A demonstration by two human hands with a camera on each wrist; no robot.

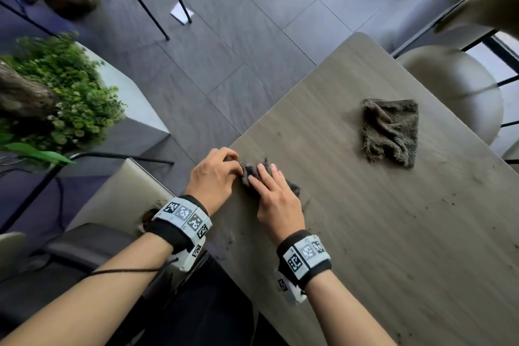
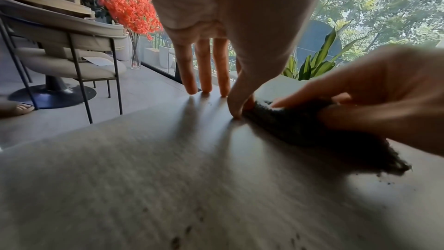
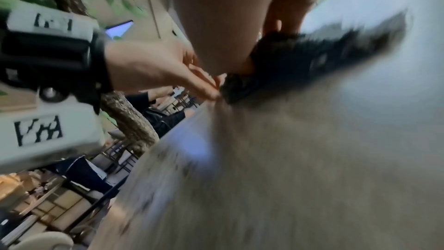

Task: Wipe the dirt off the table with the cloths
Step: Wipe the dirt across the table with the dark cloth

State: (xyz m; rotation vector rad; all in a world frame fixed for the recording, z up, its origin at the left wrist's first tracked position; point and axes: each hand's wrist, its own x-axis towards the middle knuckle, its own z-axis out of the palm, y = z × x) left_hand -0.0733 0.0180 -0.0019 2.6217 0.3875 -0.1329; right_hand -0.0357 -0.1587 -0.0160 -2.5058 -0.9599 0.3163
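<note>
Left hand (image 1: 214,177) pinches the dark cloth (image 1: 250,174) at the table (image 1: 393,233) corner; right hand (image 1: 276,196) presses flat on it; a hasty sweep could push dirt (image 1: 455,199) over the edge.

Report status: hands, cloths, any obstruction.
Left hand pinches dark grey crumpled cloth at table corner; right hand presses flat on it. Brown frayed cloth lies apart, untouched. Dirt specks remain; nothing obstructing.

Looks like a café or lounge: a wood-grain worktop (image 1: 393,233), cushioned metal-legged chairs (image 2: 72,48), grey floor tiles (image 1: 238,36), potted greenery (image 1: 61,98), orange flowers (image 2: 127,7) by big windows.
</note>
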